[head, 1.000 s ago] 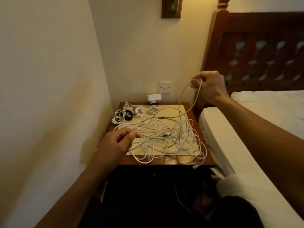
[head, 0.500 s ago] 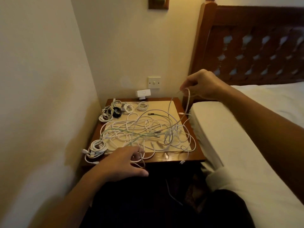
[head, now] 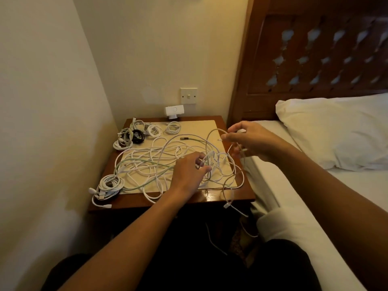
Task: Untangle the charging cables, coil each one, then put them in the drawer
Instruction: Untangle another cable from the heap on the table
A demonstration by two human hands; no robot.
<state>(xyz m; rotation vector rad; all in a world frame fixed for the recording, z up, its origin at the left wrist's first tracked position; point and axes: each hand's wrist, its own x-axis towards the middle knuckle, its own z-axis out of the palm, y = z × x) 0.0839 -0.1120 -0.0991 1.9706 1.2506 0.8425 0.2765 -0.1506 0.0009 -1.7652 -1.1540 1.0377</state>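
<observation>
While our left hand (head: 189,173) pinches strands of the tangled cables (head: 151,162) on the surface (head: 136,199), our right hand (head: 252,141) grips a raised white cable loop (head: 212,132) beside the bed (head: 266,185).

Beyond the right hand (head: 249,141) rises a dark carved headboard (head: 315,49); a white pillow (head: 336,131) lies to that hand's right on the bed sheet (head: 346,196). Past the left hand (head: 189,173), a wall switch (head: 189,95) sits above a small white plug-in device (head: 174,111). A cream mat (head: 195,128) lies beneath that hand on the wooden bedside table (head: 147,201).
</observation>
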